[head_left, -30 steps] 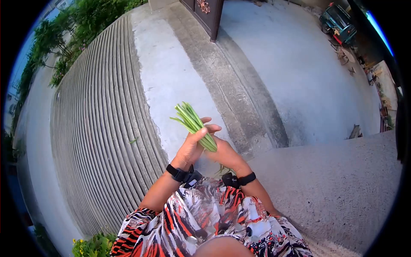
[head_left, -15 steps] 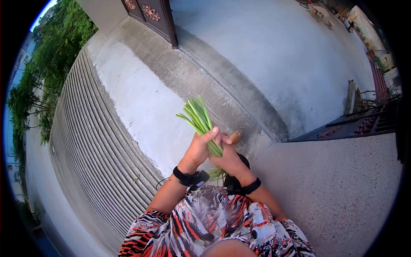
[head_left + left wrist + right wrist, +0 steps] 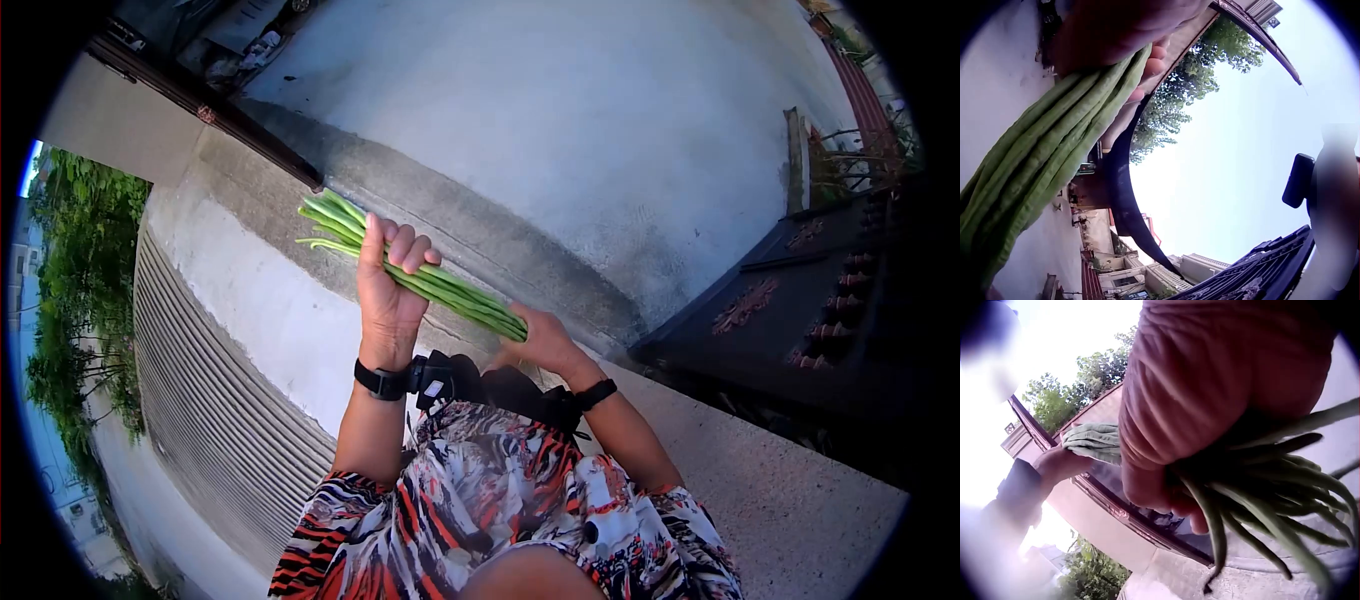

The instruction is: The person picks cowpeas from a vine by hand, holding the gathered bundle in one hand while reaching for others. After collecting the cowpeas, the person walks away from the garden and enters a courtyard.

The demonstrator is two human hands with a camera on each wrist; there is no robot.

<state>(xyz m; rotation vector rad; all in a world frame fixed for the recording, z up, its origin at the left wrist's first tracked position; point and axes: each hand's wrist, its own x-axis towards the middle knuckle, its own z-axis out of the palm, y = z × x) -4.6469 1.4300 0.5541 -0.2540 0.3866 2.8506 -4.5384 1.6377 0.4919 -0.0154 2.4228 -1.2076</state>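
A bunch of long green beans (image 3: pixel 450 290) stretches between both hands in the head view, slanting down to the right. My left hand (image 3: pixel 393 285) grips it toward the upper-left end, fingers curled over and thumb along the top; several bean ends fan out past it. Lower down, my right hand (image 3: pixel 550 347) holds the other part of the bunch. In the left wrist view the beans (image 3: pixel 1054 137) run out from under the left palm. Thin, loose tips spread below the right hand (image 3: pixel 1210 394) in the right wrist view.
A dark metal gate leaf (image 3: pixel 780 290) with reddish ornaments stands at the right, another dark gate edge (image 3: pixel 220 115) at the upper left. Pale concrete (image 3: pixel 560 110) lies ahead, a ribbed concrete ramp (image 3: pixel 220 350) at the left, green bushes (image 3: pixel 85 280) beyond it.
My hands were close together on the bunch; now they are apart, the left up and left, the right lower right. The bunch has tilted toward horizontal, and the head view has turned right.
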